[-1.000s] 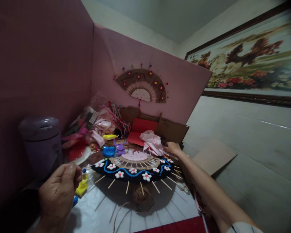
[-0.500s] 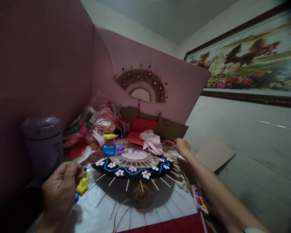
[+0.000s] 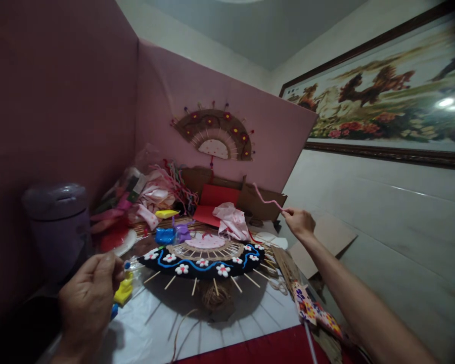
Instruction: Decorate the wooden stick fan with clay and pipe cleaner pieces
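My right hand (image 3: 299,223) is closed on one end of a wavy pink pipe cleaner (image 3: 270,201), whose free end points up and left. At the lower left, my left hand (image 3: 93,296) is closed in a pinch; whatever its fingertips hold is hidden. Just beside those fingertips is a small blue ball (image 3: 127,265) at the left end of the fan. Between my hands lies the black fan (image 3: 202,268), decorated with white flowers and a blue wavy line, its bare sticks pointing toward me. A ball of twine (image 3: 216,296) sits under its near edge.
A brown fan (image 3: 214,129) hangs on the pink panel. Behind the black fan are red card (image 3: 220,194), crumpled pink fabric (image 3: 233,221) and blue (image 3: 167,235) and yellow (image 3: 167,214) packets. A lidded purple container (image 3: 58,227) stands left; patterned scissors-like pieces (image 3: 307,303) lie right.
My right hand has lifted the pink pipe cleaner away from the pile beside the fabric and moved slightly right. My left hand stays pinched near the blue ball. The view has shifted a little.
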`<state>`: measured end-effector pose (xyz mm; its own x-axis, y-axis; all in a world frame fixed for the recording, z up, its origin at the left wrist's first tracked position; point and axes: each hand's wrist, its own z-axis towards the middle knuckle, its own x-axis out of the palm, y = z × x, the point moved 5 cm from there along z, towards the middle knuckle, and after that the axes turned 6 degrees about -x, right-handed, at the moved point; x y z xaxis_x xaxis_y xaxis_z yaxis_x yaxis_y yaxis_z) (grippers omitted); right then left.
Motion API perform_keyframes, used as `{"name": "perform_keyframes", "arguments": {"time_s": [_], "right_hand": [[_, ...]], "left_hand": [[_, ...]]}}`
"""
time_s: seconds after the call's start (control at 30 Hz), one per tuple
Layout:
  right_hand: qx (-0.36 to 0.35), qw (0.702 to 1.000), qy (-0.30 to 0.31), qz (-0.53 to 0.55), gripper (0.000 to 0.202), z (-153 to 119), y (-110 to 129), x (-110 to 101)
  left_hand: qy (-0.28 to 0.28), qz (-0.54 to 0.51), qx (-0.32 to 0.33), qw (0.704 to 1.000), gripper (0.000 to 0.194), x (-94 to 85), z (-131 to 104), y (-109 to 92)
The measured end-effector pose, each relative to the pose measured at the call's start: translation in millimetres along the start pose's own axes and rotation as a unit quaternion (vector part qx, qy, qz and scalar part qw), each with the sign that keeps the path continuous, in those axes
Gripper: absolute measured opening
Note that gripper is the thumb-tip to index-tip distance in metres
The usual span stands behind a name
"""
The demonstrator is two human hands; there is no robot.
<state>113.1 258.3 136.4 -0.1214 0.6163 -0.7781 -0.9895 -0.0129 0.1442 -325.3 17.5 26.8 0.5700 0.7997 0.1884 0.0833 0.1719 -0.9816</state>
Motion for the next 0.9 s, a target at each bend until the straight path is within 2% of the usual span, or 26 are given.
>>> {"name": "perform_keyframes", "arguments": {"time_s": [0.07, 0.13, 0.17, 0.23, 0.3, 0.33, 0.43, 0.53, 0.67, 0.8, 0.9], "right_hand": [[-0.003, 0.999, -0.025, 0.033, 0.03, -7, 8, -13], [-0.018, 0.995, -0.053, 0.084, 0.031, -21, 23, -28], [-0.045, 0.981, -0.082, 0.169, 0.03, -32, 35, -38], [-0.108, 0.942, -0.088, 0.306, 0.029, -60, 61, -54], [-0.166, 0.91, -0.048, 0.377, 0.025, -97, 89, -66], [-0.206, 0.898, -0.025, 0.387, 0.022, -117, 103, -71], [-0.335, 0.869, 0.045, 0.36, 0.016, -175, 137, -80], [-0.434, 0.852, 0.056, 0.289, 0.019, -214, 149, -82], [-0.473, 0.847, 0.034, 0.24, 0.021, -231, 149, -79], [-0.506, 0.831, 0.077, 0.218, 0.018, -238, 153, -72], [-0.512, 0.81, 0.146, 0.248, 0.018, -244, 159, -69]], "left_hand": [[0.019, 0.051, 0.077, 0.996, 0.023, 1.6, -7, -7], [0.072, 0.132, 0.198, 0.969, 0.027, 9.7, -21, -17], [0.118, 0.161, 0.266, 0.943, 0.027, 16.2, -31, -21], [0.225, 0.21, 0.363, 0.88, 0.023, 30.4, -53, -23], [0.306, 0.239, 0.396, 0.832, 0.013, 40.2, -69, -19], [0.325, 0.248, 0.391, 0.824, 0.014, 42.5, -73, -16], [0.37, 0.244, 0.333, 0.832, 0.047, 43.7, -78, -6], [0.378, 0.198, 0.283, 0.859, 0.048, 38.8, -78, -4], [0.398, 0.131, 0.228, 0.879, 0.024, 39.0, -76, -9], [0.38, 0.073, 0.134, 0.912, 0.037, 43.2, -67, -7], [0.362, 0.007, 0.035, 0.932, 0.043, 44.5, -61, -2]]}}
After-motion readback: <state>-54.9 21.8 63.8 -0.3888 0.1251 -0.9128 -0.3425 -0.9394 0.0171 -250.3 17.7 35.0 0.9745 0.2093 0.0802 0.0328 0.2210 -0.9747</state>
